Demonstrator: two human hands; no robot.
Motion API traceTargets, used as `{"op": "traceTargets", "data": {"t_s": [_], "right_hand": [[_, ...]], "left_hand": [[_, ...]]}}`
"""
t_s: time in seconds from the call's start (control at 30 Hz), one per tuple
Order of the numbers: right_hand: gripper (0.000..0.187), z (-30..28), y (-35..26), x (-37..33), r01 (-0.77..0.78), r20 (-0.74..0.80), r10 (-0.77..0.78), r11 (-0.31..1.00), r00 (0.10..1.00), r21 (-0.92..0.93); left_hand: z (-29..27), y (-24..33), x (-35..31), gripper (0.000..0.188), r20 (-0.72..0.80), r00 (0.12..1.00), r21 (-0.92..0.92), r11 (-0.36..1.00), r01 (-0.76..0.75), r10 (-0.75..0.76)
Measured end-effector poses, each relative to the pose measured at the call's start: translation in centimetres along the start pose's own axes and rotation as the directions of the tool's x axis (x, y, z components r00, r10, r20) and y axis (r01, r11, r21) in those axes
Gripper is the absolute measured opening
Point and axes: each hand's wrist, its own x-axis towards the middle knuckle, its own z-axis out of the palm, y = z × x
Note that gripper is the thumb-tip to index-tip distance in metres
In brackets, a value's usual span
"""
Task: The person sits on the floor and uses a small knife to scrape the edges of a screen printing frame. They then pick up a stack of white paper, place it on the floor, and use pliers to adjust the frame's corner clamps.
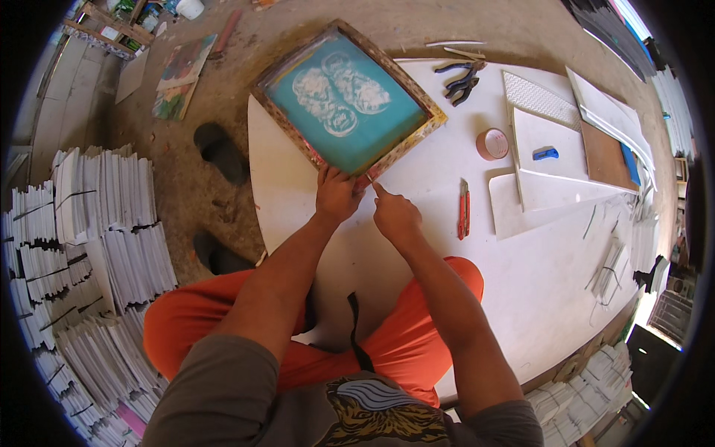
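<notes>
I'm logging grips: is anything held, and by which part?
The left hand holds the wooden frame by its near corner; whether the right hand grips cannot be told.

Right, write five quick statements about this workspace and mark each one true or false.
1. The left hand touches the framed screen. True.
2. The tape roll sits to the left of the framed screen. False: it is to the right.
3. The red cutter lies to the right of the right hand. True.
4. The right hand grips the pliers. False: the pliers lie on the white surface.
5. The trousers are orange. True.
</notes>
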Motion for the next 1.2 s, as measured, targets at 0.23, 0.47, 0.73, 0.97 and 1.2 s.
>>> {"op": "traceTargets", "data": {"t_s": [0.23,0.47,0.73,0.97,1.2], "right_hand": [[0.045,0.4,1.9,-0.9,0.026,-0.058,-0.02,0.993,0.998,0.111],[0.043,-0.5,0.8,-1.1,0.033,-0.05,-0.028,0.995,0.998,0.092],[0.045,-2.1,-1.2,-0.9,-0.021,0.036,0.025,0.996,0.999,-0.09],[0.052,-1.7,0.9,1.5,0.041,0.058,-0.05,0.988,0.997,0.148],[0.052,0.1,0.9,0.6,-0.004,0.035,-0.003,0.982,0.999,0.189]], "left_hand": [[0.2,-0.1,-0.4,0.035,-0.024,1.0,-0.014,1.0,-0.006,0.006],[0.3,-0.1,-0.5,0.034,0.031,0.999,-0.017,0.999,0.03,-0.03],[0.5,0.2,-0.4,0.029,-0.103,0.995,-0.062,0.998,-0.025,0.019],[0.6,0.1,-0.3,0.018,-0.091,0.996,-0.036,0.999,-0.022,0.019],[0.5,-0.1,-0.3,0.036,0.023,1.0,-0.004,1.0,-0.016,0.016]]}}
